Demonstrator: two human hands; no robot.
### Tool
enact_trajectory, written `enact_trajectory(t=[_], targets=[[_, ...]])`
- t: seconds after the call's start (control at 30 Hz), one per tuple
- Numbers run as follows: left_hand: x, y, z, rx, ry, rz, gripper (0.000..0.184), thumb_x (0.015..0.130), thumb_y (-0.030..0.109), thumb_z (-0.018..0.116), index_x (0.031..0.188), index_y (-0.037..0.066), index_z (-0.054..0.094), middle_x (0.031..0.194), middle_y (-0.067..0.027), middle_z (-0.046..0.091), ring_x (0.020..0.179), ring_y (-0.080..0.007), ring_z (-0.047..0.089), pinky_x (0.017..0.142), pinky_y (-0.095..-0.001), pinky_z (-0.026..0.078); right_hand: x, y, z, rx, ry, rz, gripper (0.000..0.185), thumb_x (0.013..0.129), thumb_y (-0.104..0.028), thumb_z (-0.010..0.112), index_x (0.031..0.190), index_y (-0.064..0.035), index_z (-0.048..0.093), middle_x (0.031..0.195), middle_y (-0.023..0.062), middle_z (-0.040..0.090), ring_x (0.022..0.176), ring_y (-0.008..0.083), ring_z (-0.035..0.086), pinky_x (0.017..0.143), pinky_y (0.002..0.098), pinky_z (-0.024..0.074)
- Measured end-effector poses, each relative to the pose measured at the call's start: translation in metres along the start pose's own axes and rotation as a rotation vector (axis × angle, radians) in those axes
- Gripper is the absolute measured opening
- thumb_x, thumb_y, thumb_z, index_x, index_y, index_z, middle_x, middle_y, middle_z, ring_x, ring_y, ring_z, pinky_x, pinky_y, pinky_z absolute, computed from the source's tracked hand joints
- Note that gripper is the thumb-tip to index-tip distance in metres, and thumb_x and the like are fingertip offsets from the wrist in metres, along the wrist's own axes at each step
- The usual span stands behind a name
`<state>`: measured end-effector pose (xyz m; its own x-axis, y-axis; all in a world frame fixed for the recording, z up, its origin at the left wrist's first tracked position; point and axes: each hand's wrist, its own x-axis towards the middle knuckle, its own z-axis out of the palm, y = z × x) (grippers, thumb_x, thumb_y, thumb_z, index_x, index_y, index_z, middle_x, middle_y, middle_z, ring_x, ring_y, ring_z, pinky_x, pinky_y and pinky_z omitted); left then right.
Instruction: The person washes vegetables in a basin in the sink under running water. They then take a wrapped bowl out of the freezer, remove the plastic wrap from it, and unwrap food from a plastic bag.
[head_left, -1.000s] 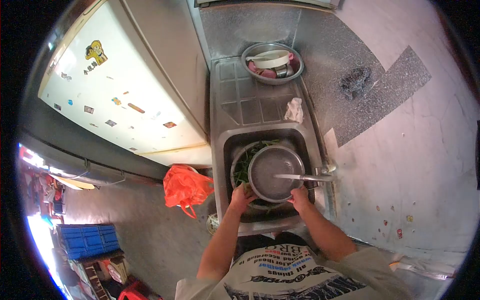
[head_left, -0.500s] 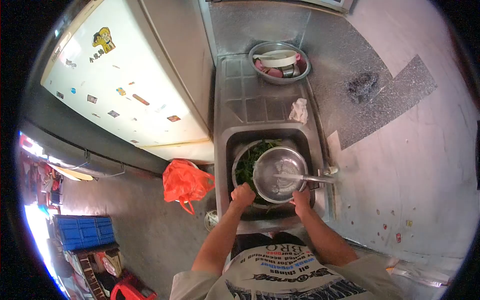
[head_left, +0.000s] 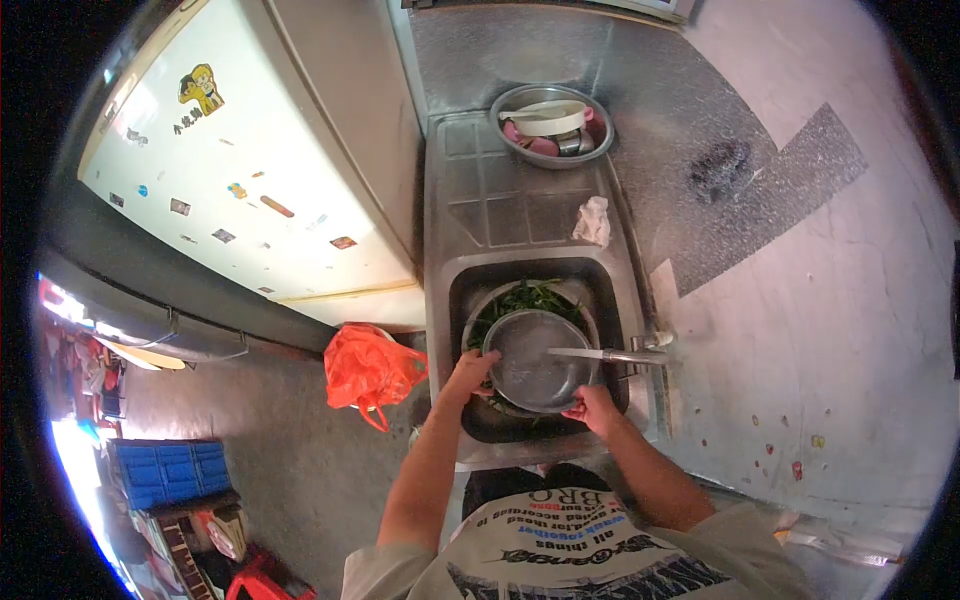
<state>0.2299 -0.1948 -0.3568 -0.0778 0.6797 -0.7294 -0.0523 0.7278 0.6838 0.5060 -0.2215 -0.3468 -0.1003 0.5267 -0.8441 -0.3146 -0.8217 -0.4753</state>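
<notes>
A: How do the hands stand?

B: The left hand (head_left: 470, 376) is curled about the metal bowl (head_left: 530, 372), thumb at its rim, fingers partly hidden; the right hand (head_left: 594, 408) pinches the near right edge.

A: Which step is this?

B: Seemingly holding the bowl beneath the tap (head_left: 625, 356), above leafy greens (head_left: 540, 296) in a wider basin (head_left: 591, 312) inside the sink (head_left: 463, 430). Any tilt would call for firm grips on both sides.

A: Materials?

B: The bowl is round, smooth and grey; the greens, slender and tangled. Beyond, a crumpled pale cloth (head_left: 592, 221) lies on the ribbed steel drainboard (head_left: 465, 185); farthest, a round metal tub (head_left: 497, 122) holds a white vessel (head_left: 552, 122).
</notes>
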Motion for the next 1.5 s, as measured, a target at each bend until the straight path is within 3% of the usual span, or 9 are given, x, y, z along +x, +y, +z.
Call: enact_trajectory(t=[0.2, 0.33, 0.5, 0.63, 0.7, 1.0, 1.17, 1.33, 1.5], targets=[[-0.021, -0.002, -0.017, -0.192, -0.258, -0.093, 0.039, 0.083, 0.018, 0.061, 0.116, -0.002, 0.054, 0.097, -0.0143, 0.065, 0.078, -0.0261, 0.067, 0.058, -0.0386, 0.06, 0.045, 0.012, -0.027, -0.094, -0.147, -0.13, 0.01, 0.076, -0.004, 0.058, 0.085, -0.0025, 0.055, 0.073, 0.0072, 0.052, 0.062, 0.0207, 0.054, 0.067, 0.0416, 0.0521], [-0.023, -0.01, -0.007, -0.263, -0.163, -0.037, 0.039, 0.081, 0.011, 0.059, 0.117, -0.002, 0.053, 0.102, -0.0168, 0.064, 0.077, -0.0265, 0.067, 0.055, -0.0375, 0.06, 0.062, -0.003, -0.008, -0.162, -0.002, -0.258, 0.012, 0.076, -0.005, 0.06, 0.088, -0.0049, 0.055, 0.079, 0.0056, 0.054, 0.07, 0.0206, 0.055, 0.069, 0.0416, 0.051], [-0.027, -0.009, 0.002, 0.042, 0.114, 0.436, 0.05, 0.08, 0.002, 0.057, 0.129, 0.001, 0.046, 0.107, -0.0173, 0.063, 0.098, -0.0349, 0.063, 0.079, -0.0403, 0.055, 0.078, -0.012, 0.01, -0.153, -0.086, -0.29, 0.033, 0.08, -0.019, 0.066, 0.109, -0.0096, 0.055, 0.099, 0.0057, 0.06, 0.082, 0.0212, 0.059, 0.07, 0.0421, 0.0504], [-0.057, 0.014, 0.009, 0.334, 0.327, 0.659, 0.061, 0.08, 0.002, 0.057, 0.137, 0.002, 0.036, 0.113, -0.0195, 0.061, 0.108, -0.039, 0.057, 0.093, -0.0389, 0.046, 0.081, -0.021, 0.027, -0.119, -0.1, -0.34, 0.027, 0.085, -0.025, 0.063, 0.107, -0.0101, 0.057, 0.098, 0.0054, 0.063, 0.083, 0.0205, 0.06, 0.071, 0.0418, 0.0511], [-0.059, 0.02, 0.006, 0.437, 0.381, 0.722, 0.069, 0.08, 0.0, 0.055, 0.144, 0.004, 0.027, 0.124, -0.022, 0.054, 0.116, -0.0394, 0.052, 0.101, -0.0397, 0.04, 0.08, -0.039, 0.038, -0.113, -0.211, -0.129, 0.031, 0.086, -0.023, 0.064, 0.111, -0.0081, 0.056, 0.101, 0.0087, 0.064, 0.092, 0.0246, 0.062, 0.079, 0.0421, 0.0505], [-0.097, 0.063, 0.012, 0.703, 0.582, 1.009, 0.076, 0.074, -0.009, 0.049, 0.144, 0.01, 0.027, 0.14, -0.0182, 0.041, 0.125, -0.0386, 0.044, 0.097, -0.0428, 0.044, 0.031, -0.047, 0.091, -0.061, -0.365, -0.181, 0.031, 0.081, -0.007, 0.058, 0.112, -0.0064, 0.055, 0.1, 0.0088, 0.065, 0.087, 0.0246, 0.064, 0.081, 0.0426, 0.0526], [-0.079, 0.051, 0.007, 0.648, 0.632, 0.937, 0.078, 0.073, -0.01, 0.048, 0.145, 0.01, 0.026, 0.142, -0.0183, 0.038, 0.127, -0.0379, 0.043, 0.098, -0.0425, 0.043, -0.012, -0.064, 0.13, 0.108, -0.77, -0.185, 0.03, 0.079, -0.001, 0.054, 0.109, -0.0026, 0.057, 0.103, 0.0111, 0.065, 0.084, 0.0244, 0.065, 0.083, 0.0418, 0.0533], [-0.083, 0.05, 0.005, 0.586, 0.641, 0.816, 0.079, 0.08, 0.0, 0.056, 0.147, 0.006, 0.016, 0.142, -0.0228, 0.035, 0.126, -0.0418, 0.042, 0.098, -0.0431, 0.042, -0.051, -0.089, 0.171, -0.066, -0.803, -0.306, 0.024, 0.084, -0.004, 0.054, 0.108, -0.0031, 0.057, 0.105, 0.0066, 0.063, 0.091, 0.0179, 0.061, 0.08, 0.0338, 0.05], [-0.116, 0.088, -0.013, 0.62, 0.447, 0.917, 0.085, 0.08, 0.006, 0.063, 0.147, 0.001, 0.011, 0.146, -0.0259, 0.029, 0.134, -0.0433, 0.03, 0.108, -0.0427, 0.032, -0.062, -0.123, 0.198, -0.397, -0.575, -0.513, 0.018, 0.079, -0.006, 0.059, 0.097, -0.0035, 0.059, 0.081, 0.002, 0.06, 0.064, 0.012, 0.054, 0.059, 0.0266, 0.0435]])
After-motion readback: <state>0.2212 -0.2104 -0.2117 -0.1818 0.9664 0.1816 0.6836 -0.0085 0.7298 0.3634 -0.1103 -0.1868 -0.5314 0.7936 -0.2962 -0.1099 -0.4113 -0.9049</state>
